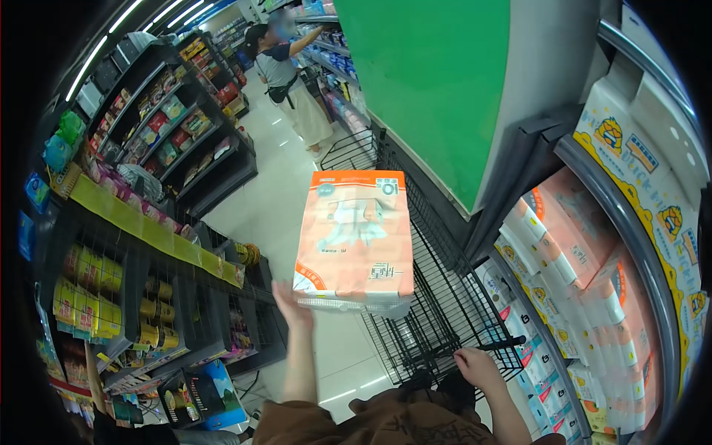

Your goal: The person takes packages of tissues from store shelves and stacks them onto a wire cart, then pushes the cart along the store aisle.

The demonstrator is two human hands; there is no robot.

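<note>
tissue pack [354,233] held up beside the cart [445,300], left hand [295,307] clamped on its lower left corner; right hand [477,368] at the handle [506,343], finger closure cannot be told. judged light, soft, slick-wrapped; best supported underneath.

Overhead strip lights [87,69] at upper left give bright light, with white glare streaks on the floor [337,363] and a soft sheen on the pack [354,256]; the lower left is dimmer. The wide lens bends the right-hand rail [629,208] and leaves black corners. A blurred patch covers the head of a person [285,74].
</note>
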